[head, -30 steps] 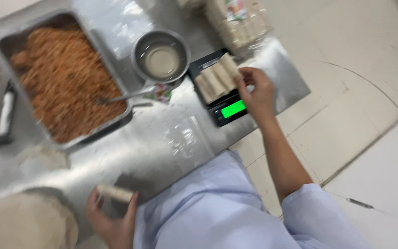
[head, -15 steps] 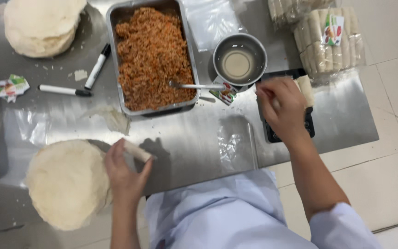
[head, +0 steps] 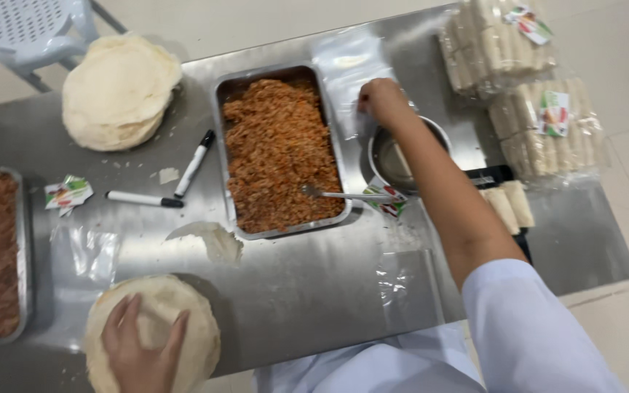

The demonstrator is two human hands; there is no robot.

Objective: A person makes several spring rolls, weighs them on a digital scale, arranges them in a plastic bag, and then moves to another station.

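**Hands wide apart, forearm crossing the bowl**

Resting the left hand (head: 140, 346) flat, fingers spread and gripping nothing, on the near stack of round wrappers (head: 191, 320), below and to the left of the filling tray (head: 285, 231). Reaching the right hand (head: 384, 102) out past the tray's right rim, knuckles up and fingers curled, above the far edge of the steel bowl (head: 387, 164). Not managing to tell whether pinching something small or closing on nothing.

Judging the bowl the likeliest trouble. Crossing directly over it with the forearm, so probably risking a nudge on the way back and a slop of its pale liquid toward the tray's right side.

Also passing close to the spoon (head: 336, 194), lying with its head in the filling and its handle jutting over the tray's right rim toward the bowl. Possibly catching that handle with the wrist and flicking filling onto the steel table (head: 314, 291).

Leaning on the stack with the left palm, and so perhaps pressing thin sheets together or tearing the top one. Taking the torn scrap (head: 209, 240), lying just off the tray's near left corner, as a hint of fragile wrappers.

Hanging the white sleeve (head: 525, 320) low, right of the tray and just beside the finished rolls (head: 511, 204) on the black scale (head: 493, 175). Possibly brushing one off.

Seeing no threat to the two markers (head: 194, 164), well to the tray's left.
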